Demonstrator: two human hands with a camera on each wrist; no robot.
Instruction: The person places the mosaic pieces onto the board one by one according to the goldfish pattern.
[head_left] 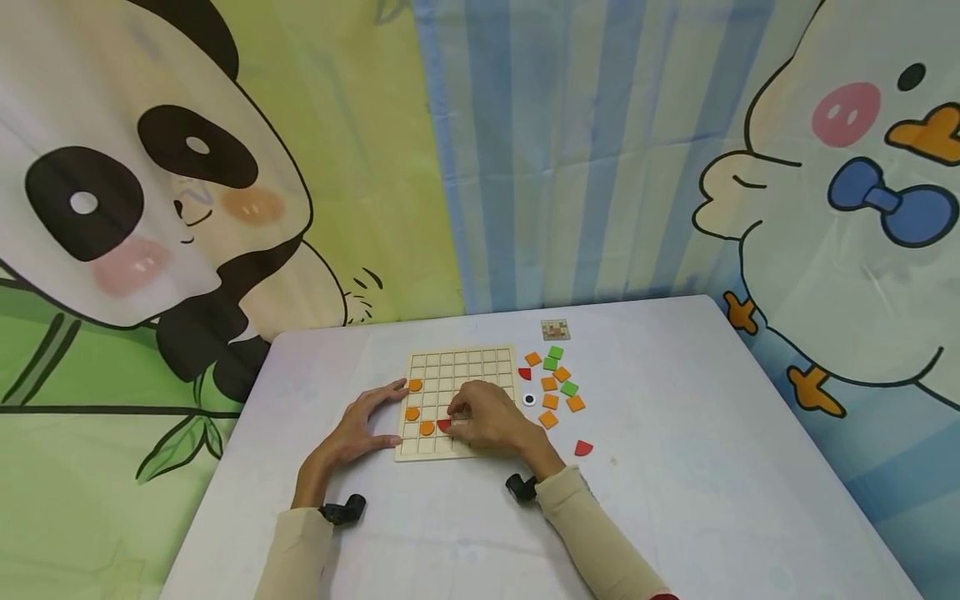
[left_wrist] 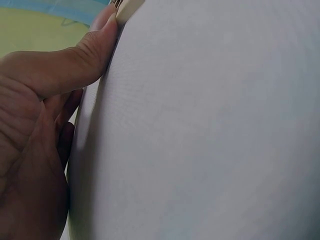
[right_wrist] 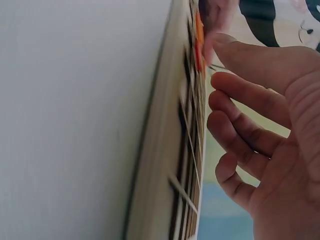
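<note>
A pale wooden grid board (head_left: 457, 457) lies on the table. My left hand (head_left: 360, 429) is spread at its left side, thumb and fingertips touching the edge; in the left wrist view the thumb (left_wrist: 75, 65) reaches the board's rim. My right hand (head_left: 491, 417) is over the board, fingers loosely bent. A red quarter-circle piece (head_left: 444, 425) sits on the grid by its fingertips; the right wrist view shows a gap between thumb and index finger, with the red piece (right_wrist: 198, 55) just past them. Orange round pieces (head_left: 427, 427) lie on the board's left squares.
Right of the board lie several orange squares (head_left: 549, 419), green squares (head_left: 569, 389), a red quarter piece (head_left: 583, 448), another red piece (head_left: 525, 373) and a white disc with a black ring (head_left: 529, 400). A small patterned card (head_left: 556, 330) lies near the table's back edge.
</note>
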